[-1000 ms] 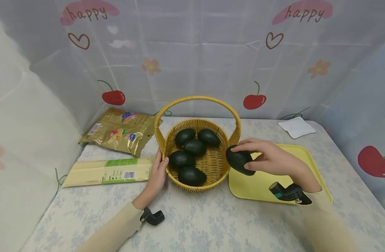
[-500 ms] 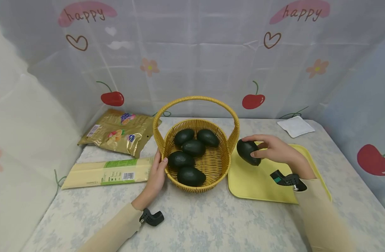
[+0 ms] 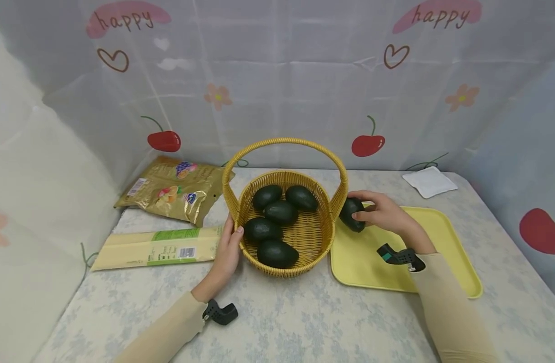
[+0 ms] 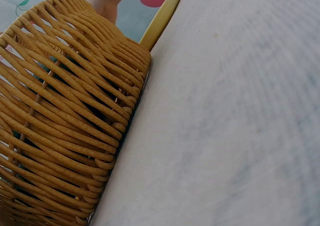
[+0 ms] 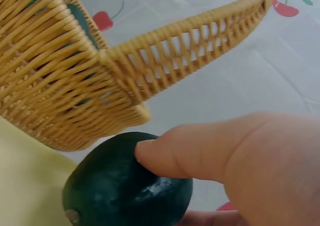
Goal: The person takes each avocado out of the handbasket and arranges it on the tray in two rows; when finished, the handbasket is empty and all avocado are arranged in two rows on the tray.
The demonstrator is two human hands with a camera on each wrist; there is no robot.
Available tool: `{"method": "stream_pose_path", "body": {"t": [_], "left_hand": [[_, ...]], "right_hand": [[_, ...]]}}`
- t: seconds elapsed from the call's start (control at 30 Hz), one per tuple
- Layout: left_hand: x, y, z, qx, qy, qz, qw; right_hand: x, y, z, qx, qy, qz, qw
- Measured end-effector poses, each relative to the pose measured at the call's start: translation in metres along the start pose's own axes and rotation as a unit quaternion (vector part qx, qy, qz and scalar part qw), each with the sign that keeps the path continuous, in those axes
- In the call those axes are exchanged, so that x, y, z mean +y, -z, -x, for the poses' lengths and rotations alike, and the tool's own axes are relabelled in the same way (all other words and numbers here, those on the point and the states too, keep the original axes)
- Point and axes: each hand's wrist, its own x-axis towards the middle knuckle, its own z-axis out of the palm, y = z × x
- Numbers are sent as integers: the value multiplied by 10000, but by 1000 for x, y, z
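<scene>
Avocado (image 3: 351, 217), right of frame centre, sits pinched in our right hand (image 3: 387, 214) just beside the basket (image 3: 285, 272); glossy skin could slip, we judge, if the pinch loosens. Our left hand (image 3: 225, 256) touches the basket, its grip unclear.

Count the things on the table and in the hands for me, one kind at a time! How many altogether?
Avocados: 6 (5 in the basket, 1 in the right hand)
Basket: 1
Yellow tray: 1
Gold bag: 1
Cream-and-green packet: 1
White square thing: 1
Total: 11
</scene>
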Motion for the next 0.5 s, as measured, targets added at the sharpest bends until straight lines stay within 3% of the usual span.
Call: {"method": "stream_pose_path", "body": {"t": [0.23, 0.5], "left_hand": [[0, 1, 0, -17, 89, -19, 10000], [1, 1, 0, 24, 52, -1, 10000]], "right_hand": [[6, -11, -7, 234, -157, -72, 9996], [8, -27, -14, 646, -616, -450, 9950]]}}
